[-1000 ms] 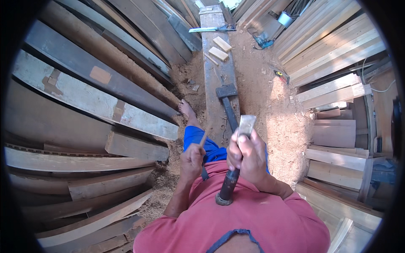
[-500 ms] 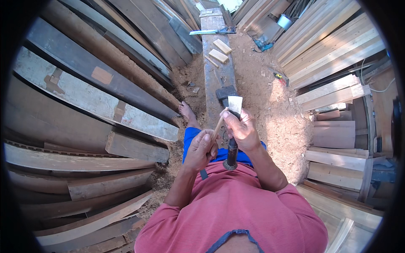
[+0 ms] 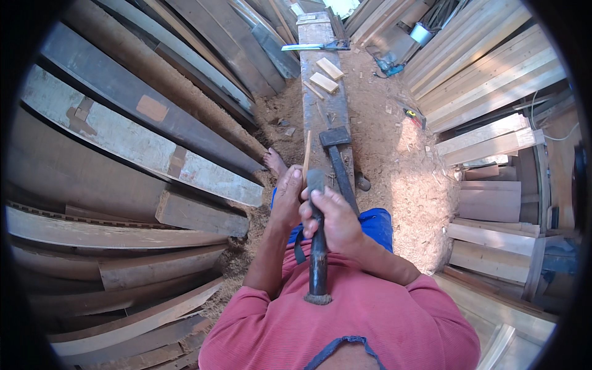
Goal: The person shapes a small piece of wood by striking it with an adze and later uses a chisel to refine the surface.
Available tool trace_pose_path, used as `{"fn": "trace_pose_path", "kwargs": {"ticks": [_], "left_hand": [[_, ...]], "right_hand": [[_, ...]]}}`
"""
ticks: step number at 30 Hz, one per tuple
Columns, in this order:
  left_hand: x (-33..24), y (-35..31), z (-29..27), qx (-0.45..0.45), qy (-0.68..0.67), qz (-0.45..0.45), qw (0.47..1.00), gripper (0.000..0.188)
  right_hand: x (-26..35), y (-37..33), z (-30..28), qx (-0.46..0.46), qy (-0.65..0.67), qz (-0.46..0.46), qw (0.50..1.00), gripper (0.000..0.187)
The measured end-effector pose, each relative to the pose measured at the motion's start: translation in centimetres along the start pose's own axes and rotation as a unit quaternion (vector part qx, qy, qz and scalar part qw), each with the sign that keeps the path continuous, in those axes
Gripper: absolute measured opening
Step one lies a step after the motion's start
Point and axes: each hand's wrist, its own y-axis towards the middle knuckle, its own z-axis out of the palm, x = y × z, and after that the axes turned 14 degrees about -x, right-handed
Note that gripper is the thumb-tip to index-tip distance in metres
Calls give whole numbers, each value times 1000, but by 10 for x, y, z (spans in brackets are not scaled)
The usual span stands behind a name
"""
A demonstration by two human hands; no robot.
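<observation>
My left hand (image 3: 287, 198) is closed round a thin wooden stick (image 3: 307, 151), which points up and away from me. My right hand (image 3: 338, 221) grips a wide chisel (image 3: 317, 262) near its blade. The chisel's dark handle points back toward my chest, and its blade end lies close beside the stick. Both hands are close together above my lap. Beyond them, a mallet (image 3: 335, 136) with a dark, blocky head lies on the narrow wooden bench (image 3: 338, 108), its handle running back toward me.
Farther along the bench lie two small wooden blocks (image 3: 324, 82), a thin strip (image 3: 313, 90) and a handsaw (image 3: 314, 46). On the sawdust-covered floor are a teal power tool (image 3: 390, 65) and a yellow-and-black tool (image 3: 411, 114). Stacked planks (image 3: 142, 139) line both sides.
The chisel has swung left and come back toward my chest, its blade turned beside the stick. The stick now stands more upright, and the mallet's handle shows.
</observation>
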Motion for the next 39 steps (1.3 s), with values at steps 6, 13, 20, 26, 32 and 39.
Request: {"fn": "trace_pose_path", "kwargs": {"ticks": [6, 13, 20, 26, 32, 39], "left_hand": [[9, 9, -19, -16, 61, 67, 996, 31], [7, -34, -22, -35, 252, 268, 929, 33], [19, -65, -41, -88, 220, 99, 967, 37], [6, -29, -23, -61, 202, 146, 967, 38], [2, -39, -33, 16, 228, 194, 954, 38], [9, -59, -60, 91, 280, 233, 927, 43]], "right_hand": [[-10, -5, 3, 54, -8, 50, 997, 17], [1, -20, 4, 42, -9, -45, 998, 17], [25, -16, -9, 11, 15, -91, 996, 17], [2, -10, 5, 51, 13, 3, 999, 17], [-2, -21, 4, 85, -18, -1, 996, 16], [21, -40, -12, 32, -16, -130, 991, 17]]}}
